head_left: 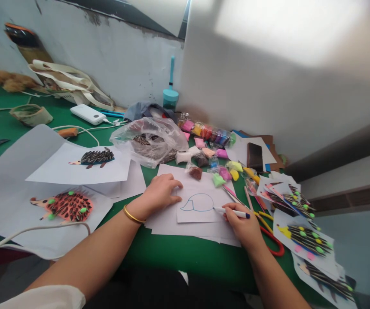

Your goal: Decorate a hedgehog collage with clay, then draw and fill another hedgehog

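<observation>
Blue ink at centre frame: the right hand (244,225) has its fingers clamped on a white pen (236,211), tip down by the right end of a blue outline (200,194). That's on the top sheet (188,217), mid-frame; the left hand (160,193), finger and thumb apart, rests by its left edge. Rounded body and pointed snout are down, no eye or spines drawn; whether the line fully closes, I can't tell. Bare white margin runs around the shape, with more paper (165,225) underneath. Below, green counter (172,257) shows between the forearms. Tighter at right: red-handled scissors (279,249) lie beside the wrist. Clay packets (195,171) crowd the upper edge, and hedgehog pictures (120,171) flank both sides.
</observation>
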Tool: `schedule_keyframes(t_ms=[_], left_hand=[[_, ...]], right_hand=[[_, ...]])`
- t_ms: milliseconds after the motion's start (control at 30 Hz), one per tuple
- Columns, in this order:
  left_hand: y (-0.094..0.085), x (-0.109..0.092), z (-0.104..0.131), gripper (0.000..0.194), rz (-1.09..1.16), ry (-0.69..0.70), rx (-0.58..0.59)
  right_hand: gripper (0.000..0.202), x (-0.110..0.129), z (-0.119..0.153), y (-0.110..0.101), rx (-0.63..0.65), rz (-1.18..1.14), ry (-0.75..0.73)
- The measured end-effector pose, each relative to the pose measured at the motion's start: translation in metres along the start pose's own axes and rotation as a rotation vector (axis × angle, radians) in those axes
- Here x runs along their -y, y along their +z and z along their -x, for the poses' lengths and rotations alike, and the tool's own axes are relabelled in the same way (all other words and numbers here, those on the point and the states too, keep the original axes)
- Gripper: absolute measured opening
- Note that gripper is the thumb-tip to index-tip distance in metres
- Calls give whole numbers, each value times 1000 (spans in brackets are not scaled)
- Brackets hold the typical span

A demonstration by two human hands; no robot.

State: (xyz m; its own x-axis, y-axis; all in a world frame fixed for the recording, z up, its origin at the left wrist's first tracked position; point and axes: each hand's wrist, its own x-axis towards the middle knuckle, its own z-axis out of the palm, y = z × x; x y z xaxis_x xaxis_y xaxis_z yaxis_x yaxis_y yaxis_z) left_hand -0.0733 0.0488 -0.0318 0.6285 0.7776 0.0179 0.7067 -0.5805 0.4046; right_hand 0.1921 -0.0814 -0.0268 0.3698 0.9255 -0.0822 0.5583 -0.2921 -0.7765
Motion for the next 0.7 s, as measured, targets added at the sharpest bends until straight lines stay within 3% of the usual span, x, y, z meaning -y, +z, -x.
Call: schedule_keyframes(t_ms=[700], left_hand=[[-1, -1, 0, 36, 3, -19, 14]], right_hand=[[28, 0, -2, 0, -14, -13, -10]])
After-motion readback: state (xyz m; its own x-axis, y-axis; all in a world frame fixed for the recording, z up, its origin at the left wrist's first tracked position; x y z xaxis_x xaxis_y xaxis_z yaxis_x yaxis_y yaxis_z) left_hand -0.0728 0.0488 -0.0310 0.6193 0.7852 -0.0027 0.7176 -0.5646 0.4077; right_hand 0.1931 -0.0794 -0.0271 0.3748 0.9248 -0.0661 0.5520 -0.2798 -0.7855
